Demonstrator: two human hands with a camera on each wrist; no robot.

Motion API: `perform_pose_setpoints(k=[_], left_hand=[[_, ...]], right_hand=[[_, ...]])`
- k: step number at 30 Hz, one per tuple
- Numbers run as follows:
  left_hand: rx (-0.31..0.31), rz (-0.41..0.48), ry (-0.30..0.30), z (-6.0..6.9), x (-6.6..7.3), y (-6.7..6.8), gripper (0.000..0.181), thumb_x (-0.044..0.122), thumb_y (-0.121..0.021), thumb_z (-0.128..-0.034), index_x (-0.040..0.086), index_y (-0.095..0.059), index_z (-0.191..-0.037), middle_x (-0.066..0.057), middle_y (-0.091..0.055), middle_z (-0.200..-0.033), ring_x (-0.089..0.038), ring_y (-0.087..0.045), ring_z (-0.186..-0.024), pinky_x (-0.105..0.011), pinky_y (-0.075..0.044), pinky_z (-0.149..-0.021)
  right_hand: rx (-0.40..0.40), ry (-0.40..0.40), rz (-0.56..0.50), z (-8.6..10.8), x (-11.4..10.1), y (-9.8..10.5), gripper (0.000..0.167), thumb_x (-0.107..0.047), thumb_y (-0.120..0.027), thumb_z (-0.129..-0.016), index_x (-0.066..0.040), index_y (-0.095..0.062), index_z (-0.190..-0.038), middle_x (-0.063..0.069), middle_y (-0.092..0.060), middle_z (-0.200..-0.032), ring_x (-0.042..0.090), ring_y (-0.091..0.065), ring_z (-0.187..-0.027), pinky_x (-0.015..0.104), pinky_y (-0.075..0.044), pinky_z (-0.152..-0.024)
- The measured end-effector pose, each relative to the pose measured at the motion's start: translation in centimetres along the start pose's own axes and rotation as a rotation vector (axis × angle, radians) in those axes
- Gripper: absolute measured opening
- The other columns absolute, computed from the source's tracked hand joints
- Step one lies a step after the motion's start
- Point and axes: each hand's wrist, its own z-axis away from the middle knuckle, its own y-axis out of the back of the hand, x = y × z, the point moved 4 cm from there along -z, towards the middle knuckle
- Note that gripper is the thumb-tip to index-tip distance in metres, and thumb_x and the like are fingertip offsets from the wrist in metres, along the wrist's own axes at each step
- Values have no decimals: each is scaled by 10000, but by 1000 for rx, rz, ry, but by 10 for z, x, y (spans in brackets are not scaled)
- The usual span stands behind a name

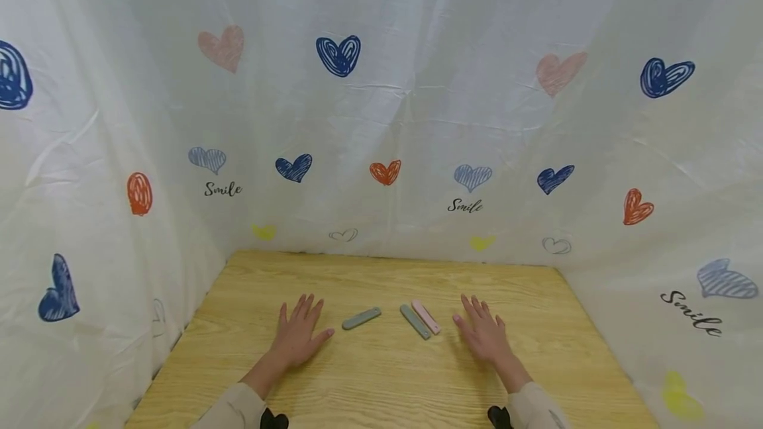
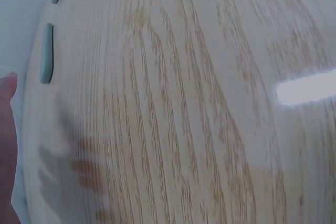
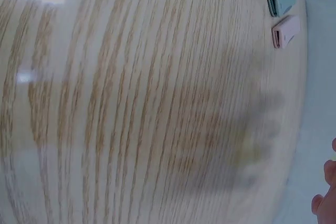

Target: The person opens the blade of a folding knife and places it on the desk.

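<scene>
My left hand (image 1: 298, 334) is at the left of the wooden table with its fingers straight and spread, holding nothing. Beside its thumb lies a slim grey-green bar with rounded ends (image 1: 361, 318), also in the left wrist view (image 2: 47, 53). Right of the middle, a second grey-green bar (image 1: 414, 321) lies alongside a pink bar (image 1: 426, 317). In the right wrist view, the near ends of the green bar (image 3: 283, 1) and pink bar (image 3: 286, 31) show a slot. My right hand (image 1: 484, 332), fingers extended, is right of that pair and grips nothing. Their exact kind cannot be told.
The light wooden tabletop (image 1: 381, 376) carries the three bars. A white curtain (image 1: 393, 118) printed with hearts and "Smile" hangs along the table's back and both sides. Hand shadows fall on the wood in both wrist views.
</scene>
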Motion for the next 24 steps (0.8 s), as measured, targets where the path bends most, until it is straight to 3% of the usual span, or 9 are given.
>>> perform_pose_setpoints(k=[3,9,16,24], left_hand=[[-4,-1,-3,-2,1,0,702,505,-557,-926,59,-425,-1452,-219,-384,-1508,-408,-302,-1422,-699,-120,-1099],[-76,9,9,-5,2,-4,705,495,-555,-933,69,-396,-1472,-230,-334,-1532,-435,-251,-1438,-689,-109,-1117],[-62,-11,-25,-6,7,-3,694,460,-591,-922,45,-420,-1452,-230,-373,-1511,-423,-301,-1420,-677,-122,-1118],[-123,-16,-33,-8,16,-10,720,501,-550,-934,56,-386,-1475,-182,-363,-1534,-396,-294,-1434,-663,-116,-1136]], right_hand=[[-10,22,5,-4,-7,-3,628,-469,-389,-1018,-100,-306,-1520,233,-278,-1558,473,-215,-1438,758,-145,-1056],[-41,69,50,-11,-19,-6,619,-449,-416,-1013,-100,-318,-1515,228,-296,-1553,458,-229,-1440,737,-155,-1077],[-53,111,50,-18,-35,-10,608,-403,-465,-1003,-113,-319,-1517,215,-302,-1555,448,-243,-1440,726,-163,-1081],[-112,137,70,-27,-61,-30,619,-403,-506,-990,-130,-327,-1516,182,-310,-1563,413,-255,-1447,705,-180,-1086]])
